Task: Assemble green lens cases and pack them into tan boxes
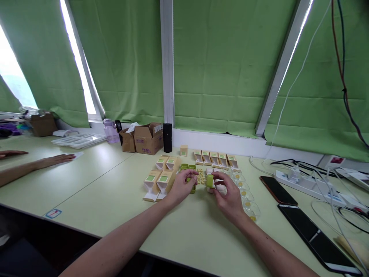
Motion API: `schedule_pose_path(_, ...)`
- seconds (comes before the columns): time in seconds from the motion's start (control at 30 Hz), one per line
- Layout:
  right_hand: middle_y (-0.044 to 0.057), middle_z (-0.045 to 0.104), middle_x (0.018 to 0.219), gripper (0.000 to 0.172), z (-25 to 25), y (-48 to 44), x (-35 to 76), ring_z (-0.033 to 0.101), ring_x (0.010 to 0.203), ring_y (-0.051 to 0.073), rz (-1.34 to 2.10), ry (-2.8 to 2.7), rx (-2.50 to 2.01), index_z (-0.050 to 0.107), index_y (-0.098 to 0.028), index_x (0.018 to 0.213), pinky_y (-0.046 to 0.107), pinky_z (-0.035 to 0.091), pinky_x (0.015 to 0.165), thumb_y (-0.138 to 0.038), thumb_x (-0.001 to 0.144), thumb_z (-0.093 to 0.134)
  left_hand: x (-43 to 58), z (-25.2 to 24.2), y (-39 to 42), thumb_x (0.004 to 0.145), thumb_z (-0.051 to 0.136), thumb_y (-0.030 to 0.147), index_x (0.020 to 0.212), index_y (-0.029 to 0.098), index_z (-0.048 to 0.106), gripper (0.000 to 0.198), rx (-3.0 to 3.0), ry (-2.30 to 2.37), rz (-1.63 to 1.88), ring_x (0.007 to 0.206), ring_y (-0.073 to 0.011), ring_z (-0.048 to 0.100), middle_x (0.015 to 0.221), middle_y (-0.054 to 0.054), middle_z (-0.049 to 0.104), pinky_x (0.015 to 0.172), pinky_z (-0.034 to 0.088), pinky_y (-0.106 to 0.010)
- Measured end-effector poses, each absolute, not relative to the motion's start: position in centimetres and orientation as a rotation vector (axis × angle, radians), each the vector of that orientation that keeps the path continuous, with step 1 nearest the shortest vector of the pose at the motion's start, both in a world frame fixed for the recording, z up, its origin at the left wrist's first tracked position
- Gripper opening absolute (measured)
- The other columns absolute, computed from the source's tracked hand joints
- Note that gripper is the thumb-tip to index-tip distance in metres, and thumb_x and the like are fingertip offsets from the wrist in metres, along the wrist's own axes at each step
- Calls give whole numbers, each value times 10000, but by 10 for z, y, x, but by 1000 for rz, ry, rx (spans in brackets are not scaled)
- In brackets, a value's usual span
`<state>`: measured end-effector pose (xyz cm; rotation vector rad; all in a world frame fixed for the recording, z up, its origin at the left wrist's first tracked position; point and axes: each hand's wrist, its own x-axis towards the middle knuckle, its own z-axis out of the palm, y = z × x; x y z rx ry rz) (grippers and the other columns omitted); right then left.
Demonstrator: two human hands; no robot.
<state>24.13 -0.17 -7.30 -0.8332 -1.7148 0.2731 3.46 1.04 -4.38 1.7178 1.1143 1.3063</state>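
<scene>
My right hand (229, 196) pinches a small green plastic piece (210, 181) between thumb and fingertips, above the table. To its left, my left hand (183, 184) is curved over several similar green pieces (192, 167), its thumb and fingers apart; some of these pieces are partly hidden by it. Between my hands lie rows of small yellow pieces (200, 177). White pieces (221, 188) show behind and below my right hand. A column of clear plastic domes (247, 193) with yellow centres stands to the right. Left of my left hand are open kraft boxes (151, 182) with green labels.
More kraft boxes (213, 158) line the back, near a black cylinder (167, 137) and cardboard cartons (148, 139). Phones (278, 190), a dark tablet (314, 234) and a power strip (308, 186) with cables lie right. Another person's hand (59, 159) rests far left.
</scene>
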Motion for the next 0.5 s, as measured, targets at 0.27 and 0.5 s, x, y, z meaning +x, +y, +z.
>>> schedule_pose_path(0.27, 122, 606, 1323, 491, -70, -5, 245, 600, 1235, 303, 89, -1797, -765, 562, -274, 1365, 507, 610, 959, -134, 894, 573, 32, -41, -1, 887, 679, 231, 1232, 211, 649, 346, 2114, 1040, 1455, 1236, -290, 543, 1175, -119, 631, 1053, 504, -467)
schedule_pose_path(0.5, 143, 596, 1348, 561, -66, -10, 243, 589, 1296, 309, -60, -1906, -713, 459, -264, 1450, 521, 576, 1034, -100, 921, 549, 34, -44, -2, 833, 783, 212, 1366, 220, 552, 581, 2433, 874, 1419, 1271, -328, 436, 1306, -129, 621, 1106, 433, -541)
